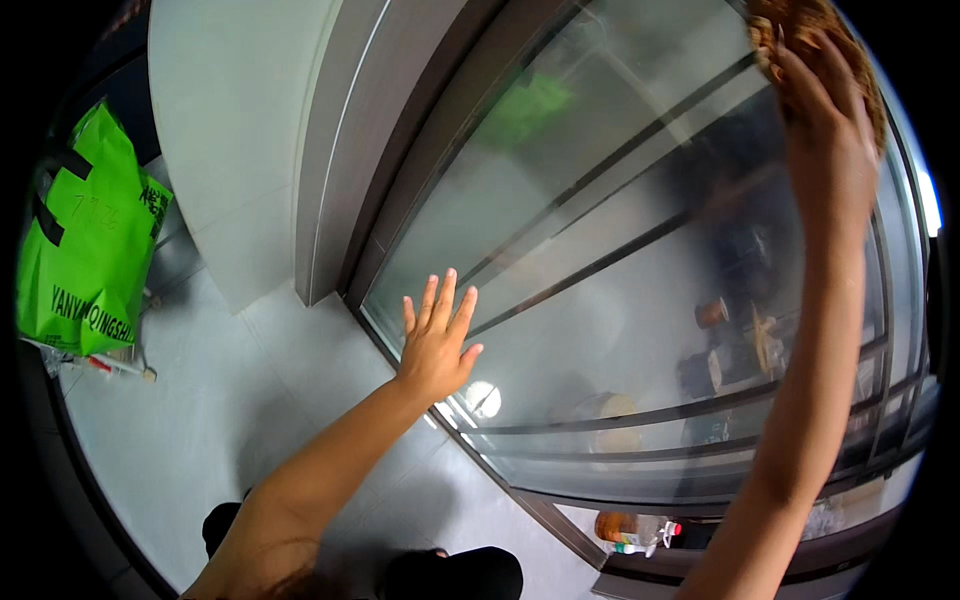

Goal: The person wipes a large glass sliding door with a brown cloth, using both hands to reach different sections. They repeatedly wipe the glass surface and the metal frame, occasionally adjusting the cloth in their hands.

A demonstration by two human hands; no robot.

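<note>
My right hand (835, 130) is raised to the upper right, its fingers spread over a bunched brown cloth (795, 14). The cloth lies against the upper part of a glass sliding door (600, 270) with dark frame bars. Lower down, near the door's left edge, my left hand (437, 345) is stretched out with its fingers apart and holds nothing. Whether its fingertips touch the glass I cannot tell. Reflections and blurred shapes show in the pane.
A bright green bag (95, 240) stands on the grey tiled floor (250, 400) at the left. A pale wall (235, 130) meets the door frame (340, 150). Beyond the door's lower edge lie bottles, one of amber liquid (615, 527). My dark-clad knee (455, 575) shows below.
</note>
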